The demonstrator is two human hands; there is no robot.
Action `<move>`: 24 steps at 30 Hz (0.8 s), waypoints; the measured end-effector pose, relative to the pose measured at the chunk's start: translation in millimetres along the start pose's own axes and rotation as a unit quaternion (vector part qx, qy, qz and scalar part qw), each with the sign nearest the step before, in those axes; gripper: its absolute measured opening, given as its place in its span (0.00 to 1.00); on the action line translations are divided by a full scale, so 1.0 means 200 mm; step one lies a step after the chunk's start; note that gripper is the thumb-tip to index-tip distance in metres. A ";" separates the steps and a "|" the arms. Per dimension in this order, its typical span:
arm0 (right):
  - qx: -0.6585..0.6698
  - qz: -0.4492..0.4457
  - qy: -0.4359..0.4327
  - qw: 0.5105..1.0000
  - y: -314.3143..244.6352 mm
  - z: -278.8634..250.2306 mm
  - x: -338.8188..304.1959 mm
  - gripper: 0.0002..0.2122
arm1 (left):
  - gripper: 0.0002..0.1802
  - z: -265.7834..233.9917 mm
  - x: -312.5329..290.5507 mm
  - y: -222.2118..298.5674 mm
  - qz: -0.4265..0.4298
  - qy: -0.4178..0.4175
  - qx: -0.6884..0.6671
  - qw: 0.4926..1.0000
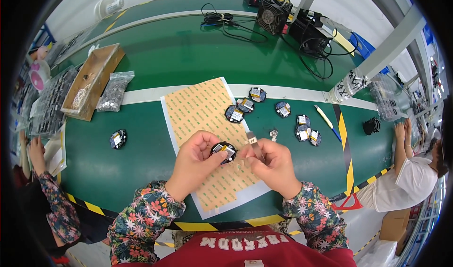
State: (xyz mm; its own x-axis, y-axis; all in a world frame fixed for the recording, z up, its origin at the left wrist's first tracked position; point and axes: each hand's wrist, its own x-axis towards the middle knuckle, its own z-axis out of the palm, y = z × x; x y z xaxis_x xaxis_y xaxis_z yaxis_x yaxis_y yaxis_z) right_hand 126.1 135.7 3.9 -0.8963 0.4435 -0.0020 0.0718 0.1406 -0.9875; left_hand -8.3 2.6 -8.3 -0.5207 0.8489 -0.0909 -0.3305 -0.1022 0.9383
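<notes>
My left hand (194, 165) is closed around the edge of a round black circuit module (230, 150), its thumb lying on the face. Silver and yellow parts show on that face. In my right hand (275, 167) is a flat metal pair of tweezers (255, 146), its broad end pointing up and away. The tips of the tweezers are hard to make out by the fingers, just right of the module. Both hands are above a tan adhesive sheet (196, 109) with rows of small green marks, on white backing paper.
Several similar modules (283, 109) lie beyond and right of the sheet; one module (118, 138) is far left. A blue-handled knife (327, 122), small silver pieces (273, 134), a wooden box (89, 80) and a bag of parts (115, 91) surround it. Co-workers flank the bench.
</notes>
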 end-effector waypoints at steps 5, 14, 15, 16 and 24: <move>0.085 -0.001 0.007 0.996 0.00 0.00 0.01 0.04 | 0.10 0.01 0.00 0.00 -0.002 -0.005 0.001 1.000; 0.157 0.010 0.016 0.987 -0.01 0.03 0.02 0.03 | 0.09 0.01 -0.01 0.00 -0.021 -0.006 0.006 1.000; 0.170 0.008 0.015 0.985 -0.01 0.03 0.02 0.03 | 0.09 0.00 -0.01 0.00 -0.017 0.000 0.009 1.000; 0.170 0.008 0.014 0.985 -0.01 0.03 0.02 0.03 | 0.09 0.00 -0.01 -0.01 -0.017 0.001 0.009 1.000; 0.173 0.068 -0.001 0.983 -0.02 0.02 0.00 0.02 | 0.09 -0.02 0.01 0.01 -0.004 0.066 -0.022 0.998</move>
State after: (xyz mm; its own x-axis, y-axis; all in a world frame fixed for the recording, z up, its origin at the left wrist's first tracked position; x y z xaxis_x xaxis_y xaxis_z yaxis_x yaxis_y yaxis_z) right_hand 123.0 131.5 6.2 -0.8897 0.4355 -0.1372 0.0378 -0.2293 -0.9726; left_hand -13.7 2.1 -8.2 -0.6154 0.7750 -0.1439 -0.3672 -0.1203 0.9223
